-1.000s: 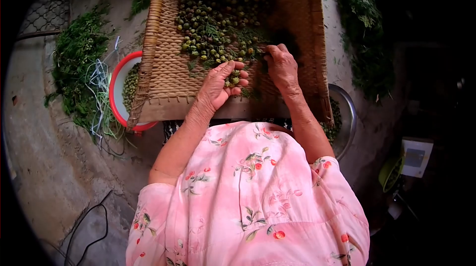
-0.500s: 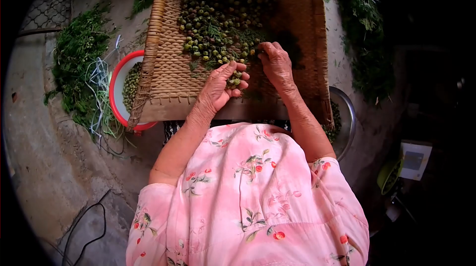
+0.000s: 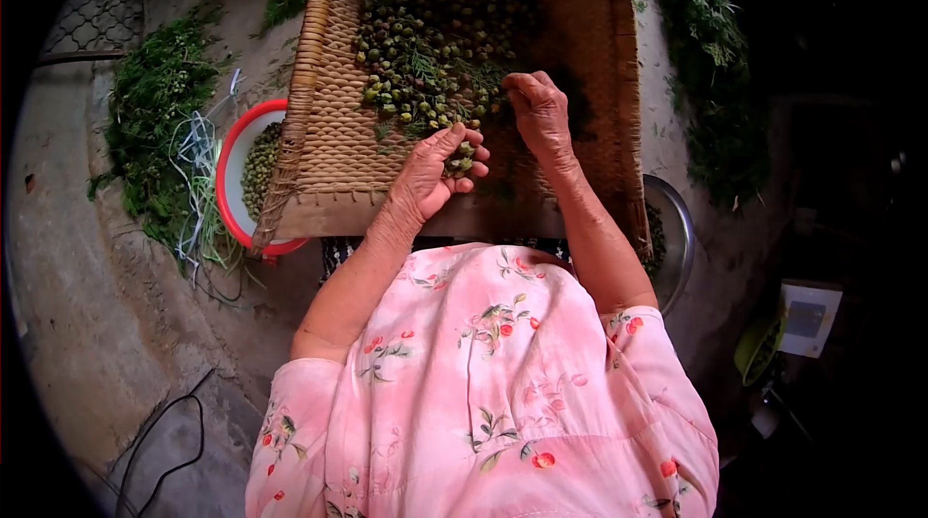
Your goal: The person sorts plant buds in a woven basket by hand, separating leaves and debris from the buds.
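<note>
My left hand point(image 3: 433, 170) is cupped, palm up, around several small green cones point(image 3: 460, 160) at the near side of a woven basket point(image 3: 338, 146). Just to its right, my right hand point(image 3: 541, 117) hovers over the basket with thumb and fingers pinched together; whatever is between the fingertips is too small to make out. Beyond both hands lies a pile of round green cones point(image 3: 425, 44) on the basket floor. Feathery green sprigs point(image 3: 422, 64) are mixed in with them. The right part of the basket is in deep shadow.
A red-rimmed basin point(image 3: 228, 165) holding more cones point(image 3: 259, 175) stands left of the basket. To the right is a metal bowl point(image 3: 688, 233), partly hidden. Cut greenery point(image 3: 159, 93) lies on the floor at both sides, with pale string point(image 3: 198, 170) and a black cable point(image 3: 201, 421) at left.
My right hand has shifted slightly away from me, its fingertips now a little farther up the pile. My left hand still cups the cones, almost unmoved.
</note>
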`<action>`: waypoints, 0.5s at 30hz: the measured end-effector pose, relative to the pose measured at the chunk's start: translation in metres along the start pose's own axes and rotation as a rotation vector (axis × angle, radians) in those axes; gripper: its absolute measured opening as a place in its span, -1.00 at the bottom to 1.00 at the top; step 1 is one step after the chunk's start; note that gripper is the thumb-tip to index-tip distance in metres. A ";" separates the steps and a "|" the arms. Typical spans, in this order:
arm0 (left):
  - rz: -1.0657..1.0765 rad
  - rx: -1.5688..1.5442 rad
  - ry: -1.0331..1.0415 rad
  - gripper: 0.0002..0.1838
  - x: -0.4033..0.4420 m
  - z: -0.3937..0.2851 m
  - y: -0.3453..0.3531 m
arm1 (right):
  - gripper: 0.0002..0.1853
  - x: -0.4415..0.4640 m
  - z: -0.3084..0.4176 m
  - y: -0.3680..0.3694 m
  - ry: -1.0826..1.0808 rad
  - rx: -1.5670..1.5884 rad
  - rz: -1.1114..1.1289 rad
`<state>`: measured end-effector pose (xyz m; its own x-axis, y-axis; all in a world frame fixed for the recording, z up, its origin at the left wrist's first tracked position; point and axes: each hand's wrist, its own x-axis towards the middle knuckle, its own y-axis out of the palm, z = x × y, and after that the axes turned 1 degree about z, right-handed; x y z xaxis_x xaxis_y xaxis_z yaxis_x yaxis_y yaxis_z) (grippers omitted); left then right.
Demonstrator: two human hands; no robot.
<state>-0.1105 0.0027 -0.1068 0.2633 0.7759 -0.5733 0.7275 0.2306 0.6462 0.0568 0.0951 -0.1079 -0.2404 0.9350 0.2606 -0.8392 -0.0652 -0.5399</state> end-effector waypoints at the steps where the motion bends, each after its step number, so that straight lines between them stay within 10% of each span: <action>1: 0.000 0.002 0.002 -0.63 0.000 0.000 0.000 | -0.79 0.005 -0.005 0.002 -0.016 -0.158 0.039; 15: 0.003 -0.049 0.032 -0.62 0.000 0.000 0.000 | -0.75 0.010 0.002 0.001 -0.078 -0.310 0.195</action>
<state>-0.1105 0.0028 -0.1069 0.2450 0.7947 -0.5553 0.6945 0.2558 0.6725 0.0524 0.1039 -0.1047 -0.4279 0.8852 0.1828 -0.5891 -0.1197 -0.7992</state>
